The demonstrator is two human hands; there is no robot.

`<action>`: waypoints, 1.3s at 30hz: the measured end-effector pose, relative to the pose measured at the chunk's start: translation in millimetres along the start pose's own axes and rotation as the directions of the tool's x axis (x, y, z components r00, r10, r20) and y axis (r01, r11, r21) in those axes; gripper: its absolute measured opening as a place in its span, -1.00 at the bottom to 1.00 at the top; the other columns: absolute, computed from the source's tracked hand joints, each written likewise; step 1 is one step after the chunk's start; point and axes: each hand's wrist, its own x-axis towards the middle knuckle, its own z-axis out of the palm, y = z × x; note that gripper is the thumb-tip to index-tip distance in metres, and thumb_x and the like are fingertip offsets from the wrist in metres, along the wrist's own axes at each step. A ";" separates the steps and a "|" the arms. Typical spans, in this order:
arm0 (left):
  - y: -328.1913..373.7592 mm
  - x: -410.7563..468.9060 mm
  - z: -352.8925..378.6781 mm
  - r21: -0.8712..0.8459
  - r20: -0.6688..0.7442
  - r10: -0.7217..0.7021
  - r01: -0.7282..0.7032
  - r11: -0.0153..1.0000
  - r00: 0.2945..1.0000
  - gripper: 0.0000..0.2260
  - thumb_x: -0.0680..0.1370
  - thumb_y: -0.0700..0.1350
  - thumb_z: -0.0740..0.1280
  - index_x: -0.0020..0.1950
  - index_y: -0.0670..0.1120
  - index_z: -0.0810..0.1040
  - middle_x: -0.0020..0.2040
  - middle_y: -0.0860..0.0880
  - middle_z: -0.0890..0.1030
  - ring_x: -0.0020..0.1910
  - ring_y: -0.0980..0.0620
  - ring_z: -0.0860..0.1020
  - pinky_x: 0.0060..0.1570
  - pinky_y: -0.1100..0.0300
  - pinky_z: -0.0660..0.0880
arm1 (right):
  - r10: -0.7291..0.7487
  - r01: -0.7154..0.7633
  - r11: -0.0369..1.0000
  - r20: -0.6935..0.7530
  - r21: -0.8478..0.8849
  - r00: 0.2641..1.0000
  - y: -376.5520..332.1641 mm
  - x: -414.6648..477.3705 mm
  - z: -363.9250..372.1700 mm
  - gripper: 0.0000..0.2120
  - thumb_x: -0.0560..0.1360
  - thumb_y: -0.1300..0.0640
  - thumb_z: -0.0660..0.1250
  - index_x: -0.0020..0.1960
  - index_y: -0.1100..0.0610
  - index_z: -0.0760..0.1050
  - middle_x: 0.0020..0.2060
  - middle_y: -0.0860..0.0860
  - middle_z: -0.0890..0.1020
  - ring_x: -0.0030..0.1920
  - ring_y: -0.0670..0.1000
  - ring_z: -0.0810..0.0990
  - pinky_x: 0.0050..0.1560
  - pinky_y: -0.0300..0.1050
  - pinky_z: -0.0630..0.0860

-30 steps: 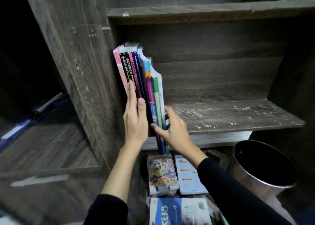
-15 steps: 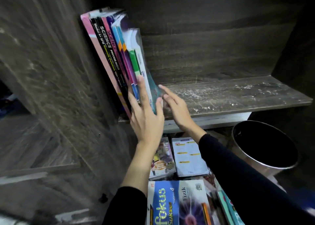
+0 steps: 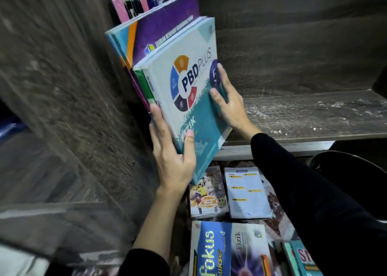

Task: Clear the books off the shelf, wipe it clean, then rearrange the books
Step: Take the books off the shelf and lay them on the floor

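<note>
Moved since earlier: half a second ago the front books were standing spine-out; now the PBD Plus Fizik book (image 3: 188,100) and those behind it are tilting out from the row, covers facing the camera.
Left end of shelf: pink and dark spines (image 3: 129,6) are standing against the side panel (image 3: 62,87).
Left hand (image 3: 173,156): fingers are closing around the bundle's lower spine edge, thumb pressing on the cover.
Right hand (image 3: 232,106): fingers are curling round the bundle's far edge.
Shelf board (image 3: 314,116): lying bare to the right, with pale dust smears showing.
Floor below: Fokus Fizik book (image 3: 228,248) and other books are lying flat.
Progress: clearing looks near its end; wiping and rearranging are seemingly not yet begun.
</note>
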 end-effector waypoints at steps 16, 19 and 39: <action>-8.1 1.1 10.0 0.044 -0.226 0.013 -0.003 0.999 0.974 -0.23 0.54 -0.08 0.35 0.49 0.32 -0.12 0.39 0.07 0.24 0.38 0.39 0.16 0.34 0.44 0.17 | -0.048 0.054 0.998 -0.183 0.030 0.982 -22.4 18.0 13.4 -0.38 0.49 -0.23 0.12 0.51 -0.13 0.07 0.14 0.21 0.51 0.04 0.02 0.52 0.18 -0.02 0.46; -2.1 1.3 6.3 0.050 -0.224 0.003 0.008 0.999 0.975 -0.35 0.54 -0.09 0.34 0.49 0.17 0.02 0.36 0.09 0.23 0.42 0.26 0.21 0.33 0.46 0.16 | -0.082 0.081 0.997 -0.286 -0.013 0.955 -26.1 8.6 5.7 -0.38 0.48 -0.23 0.14 0.49 -0.09 0.12 0.08 0.19 0.53 -0.07 -0.05 0.49 0.08 -0.10 0.48; 93.0 -114.2 -38.0 -0.295 0.087 -0.378 0.386 0.874 0.922 -0.30 0.48 0.31 0.26 0.44 0.42 -0.16 0.52 0.03 0.10 0.50 0.00 0.19 0.45 0.19 0.19 | -0.155 -0.102 0.901 -0.533 -0.421 0.832 -102.6 -186.4 -93.0 -0.45 0.45 -0.22 0.26 0.39 -0.10 0.26 -0.15 0.07 0.55 -0.22 -0.06 0.49 -0.18 -0.26 0.39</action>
